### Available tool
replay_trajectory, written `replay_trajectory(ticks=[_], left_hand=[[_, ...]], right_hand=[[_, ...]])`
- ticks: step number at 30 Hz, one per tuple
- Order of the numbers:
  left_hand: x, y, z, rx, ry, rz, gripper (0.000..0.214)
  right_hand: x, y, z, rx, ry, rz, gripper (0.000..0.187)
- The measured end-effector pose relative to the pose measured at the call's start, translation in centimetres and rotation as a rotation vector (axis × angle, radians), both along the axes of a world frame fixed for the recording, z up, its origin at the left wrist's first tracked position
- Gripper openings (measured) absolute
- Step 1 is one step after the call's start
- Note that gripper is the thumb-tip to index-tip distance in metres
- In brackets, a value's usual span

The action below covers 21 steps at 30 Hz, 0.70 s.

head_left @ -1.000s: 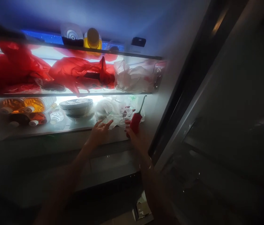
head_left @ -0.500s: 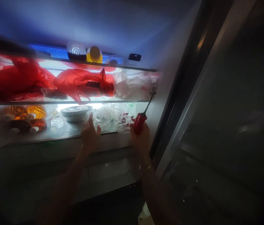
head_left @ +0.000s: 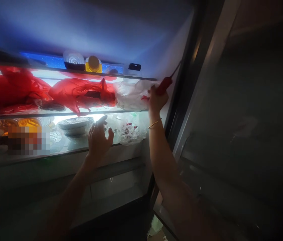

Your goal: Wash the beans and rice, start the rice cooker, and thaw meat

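My right hand is raised in front of the right end of the middle refrigerator shelf, fingers wrapped round a red chili pepper. The pepper's long, thin dark stem points up and right, blurred by motion. My left hand has its fingers apart and nothing in it. It hovers at the front of the lower shelf, between a covered bowl and a clear plastic bag with dark red pieces inside. Behind the right hand lies a whitish plastic bag.
Red plastic bags fill much of the middle shelf. Bottles with orange contents lie at the lower left, partly pixelated. A yellow jar and a black box stand on top. The dark door hangs open at right.
My right hand has risen from the lower shelf to the middle shelf's height, carrying the pepper, which now tilts more to the right. My left hand has shifted slightly right and opened wider.
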State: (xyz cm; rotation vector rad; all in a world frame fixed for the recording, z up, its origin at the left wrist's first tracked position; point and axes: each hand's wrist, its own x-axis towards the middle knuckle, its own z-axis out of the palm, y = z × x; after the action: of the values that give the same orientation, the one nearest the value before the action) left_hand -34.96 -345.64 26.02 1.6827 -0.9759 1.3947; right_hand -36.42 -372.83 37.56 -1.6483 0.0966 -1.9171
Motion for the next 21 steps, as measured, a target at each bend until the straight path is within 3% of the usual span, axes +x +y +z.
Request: replay_trajectory(ticks=[3,6,9,12,14,16,18,21], left_hand=[[0.8,-0.5,0.4,0.02,0.013,-0.077,0.046],[1.9,-2.2,2.3,0.073,0.001,-0.119,0.048],[3.4,-4.8,6.4,0.191,0.03,-0.093,0.063],[4.6,-6.8,11.0,0.485,0.142,-0.048,0.077],[4.7,-7.0,13.1,0.651,0.197,-0.025,0.074],[4.3,-6.4,13.8,0.7,0.211,-0.044,0.067],[3.7,-5.4,13.6,0.681,0.211,-0.071,0.065],[3.1,-4.4,12.6,0.514,0.203,-0.073,0.062]], right_hand=[[-0.9,-0.8,1.4,0.123,-0.136,0.279,0.057],[-1.4,-0.2,1.7,0.133,-0.179,0.441,0.052],[-1.2,0.7,1.4,0.157,-0.137,0.462,0.053],[-1.1,0.9,1.2,0.132,-0.112,0.432,0.052],[-1.3,0.7,1.1,0.126,-0.122,0.411,0.051],[-1.7,0.4,0.9,0.13,-0.123,0.391,0.048],[-2.2,0.4,0.4,0.149,-0.11,0.367,0.045],[-2.5,1.4,-0.6,0.231,-0.077,0.342,0.041]])
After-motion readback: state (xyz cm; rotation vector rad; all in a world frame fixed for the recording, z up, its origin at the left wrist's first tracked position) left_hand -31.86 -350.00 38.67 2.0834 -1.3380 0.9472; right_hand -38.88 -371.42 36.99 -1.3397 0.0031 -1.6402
